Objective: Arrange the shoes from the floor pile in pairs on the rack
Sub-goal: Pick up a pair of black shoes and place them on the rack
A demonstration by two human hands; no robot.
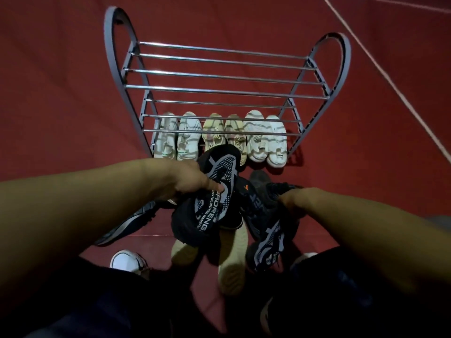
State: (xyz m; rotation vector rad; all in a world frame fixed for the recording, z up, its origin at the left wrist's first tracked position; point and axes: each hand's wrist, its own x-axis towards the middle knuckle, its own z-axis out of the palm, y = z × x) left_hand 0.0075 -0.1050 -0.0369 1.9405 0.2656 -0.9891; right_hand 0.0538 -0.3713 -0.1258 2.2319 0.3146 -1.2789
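My left hand (188, 180) grips a black knit shoe with a grey patterned sole (212, 193), held sole-up in front of the rack. My right hand (290, 198) grips its matching black shoe (268, 230), which hangs toe-down to the right. The metal shoe rack (219, 92) stands ahead, its upper bars bare. On its lowest tier sit three pale pairs: white shoes (175, 137) at the left, cream shoes (225, 135) in the middle, white chunky shoes (266, 140) at the right. A beige pair (234, 259) lies soles-up on the floor below my hands.
A dark grey sneaker (129, 223) lies on the red floor at the left, partly under my left arm. Another dark shoe (261, 179) sits behind the held pair. A white sneaker (129, 262) shows near my dark-clothed legs. White floor lines run at the upper right.
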